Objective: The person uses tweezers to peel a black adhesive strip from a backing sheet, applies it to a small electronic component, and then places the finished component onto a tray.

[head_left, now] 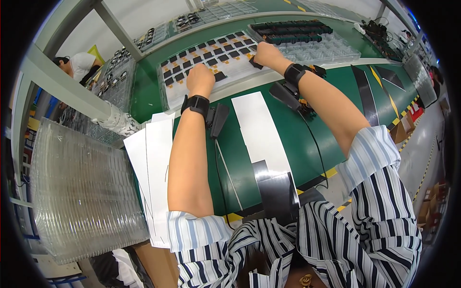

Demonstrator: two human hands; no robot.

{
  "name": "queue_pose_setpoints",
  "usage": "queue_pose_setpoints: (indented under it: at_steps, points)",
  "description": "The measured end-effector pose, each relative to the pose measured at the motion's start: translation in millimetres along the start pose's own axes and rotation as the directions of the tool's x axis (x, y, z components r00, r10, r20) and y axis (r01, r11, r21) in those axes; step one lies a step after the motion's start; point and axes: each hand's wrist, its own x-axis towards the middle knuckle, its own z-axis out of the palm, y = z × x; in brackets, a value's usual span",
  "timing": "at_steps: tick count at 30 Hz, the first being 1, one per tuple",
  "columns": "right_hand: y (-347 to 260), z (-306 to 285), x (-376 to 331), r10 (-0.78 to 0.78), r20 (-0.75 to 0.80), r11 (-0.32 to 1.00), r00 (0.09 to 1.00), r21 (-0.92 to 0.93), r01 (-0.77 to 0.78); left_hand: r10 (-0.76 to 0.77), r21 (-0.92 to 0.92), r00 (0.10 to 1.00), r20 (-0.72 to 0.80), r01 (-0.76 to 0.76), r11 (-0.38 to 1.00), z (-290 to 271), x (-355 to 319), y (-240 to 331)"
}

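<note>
A green tabletop (238, 165) fills the middle of the frame, with a stack of clear trays (86, 187) at lower left and a clear tray of dark parts (294, 31) at upper right. Your work lies at upper centre: rows of black square pieces (218, 51) with orange tabs on a white-lined tray (236, 69).

Your left hand (200, 79) is curled over the near rows, just beside a loose-looking black piece (220, 76); its fingertips are hidden, so I cannot tell whether it grips anything. Your right hand (270, 56) is bunched narrow at the tray's right end, a dark piece (255, 63) right at its fingers, though whether it is pinched or merely touched I cannot tell.

To handle these well, I'd take each square by its edges and spare the tabs, which look thin and easily creased. Keep both wrists high, so the strapped devices (220, 121) and their cables (314, 137) don't drag across the rows.
</note>
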Motion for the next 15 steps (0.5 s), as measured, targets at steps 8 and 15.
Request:
queue_pose_setpoints:
  at_steps: [8,15]
  points:
    - [-10,1,-7,-0.027,0.092,0.999,0.995,0.027,0.024,-0.080,0.070,0.979,0.187,0.068,0.995,-10,2,9]
    - [-14,2,-15,0.024,-0.017,1.000,1.000,0.006,-0.024,-0.109,-0.018,0.990,0.094,0.111,0.994,-1,3,2]
